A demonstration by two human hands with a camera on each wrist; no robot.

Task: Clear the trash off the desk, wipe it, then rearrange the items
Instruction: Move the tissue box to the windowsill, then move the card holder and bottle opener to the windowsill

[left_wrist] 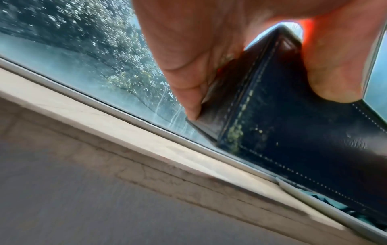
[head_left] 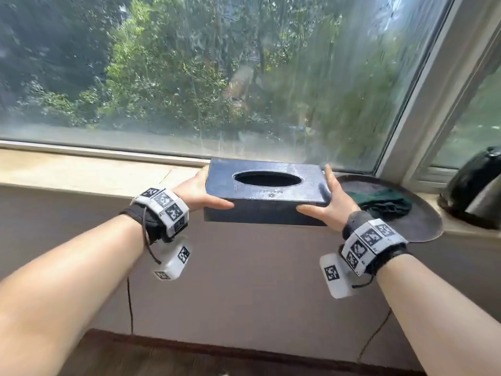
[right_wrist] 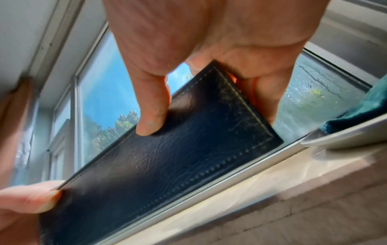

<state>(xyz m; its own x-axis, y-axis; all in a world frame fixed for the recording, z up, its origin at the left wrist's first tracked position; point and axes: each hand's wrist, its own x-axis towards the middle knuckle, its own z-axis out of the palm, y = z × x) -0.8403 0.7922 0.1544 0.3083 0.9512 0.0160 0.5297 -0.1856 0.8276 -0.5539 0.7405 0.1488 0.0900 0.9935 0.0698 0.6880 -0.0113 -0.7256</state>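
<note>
A dark blue leather tissue box (head_left: 267, 191) with an oval opening on top is held level over the beige windowsill (head_left: 81, 172), in front of the window. My left hand (head_left: 199, 192) grips its left end, thumb on the front face and fingers behind. My right hand (head_left: 332, 204) grips the right end the same way. In the left wrist view my left hand (left_wrist: 209, 49) clasps a stitched corner of the tissue box (left_wrist: 293, 132). In the right wrist view my right hand (right_wrist: 188, 41) pinches the tissue box (right_wrist: 167, 165), which hangs a little above the sill.
A round dark tray (head_left: 423, 226) holding a crumpled green cloth (head_left: 379, 202) sits on the sill just right of the box. A black kettle (head_left: 477, 191) stands at the far right. The window glass (head_left: 217, 77) is close behind. The sill's left stretch is bare.
</note>
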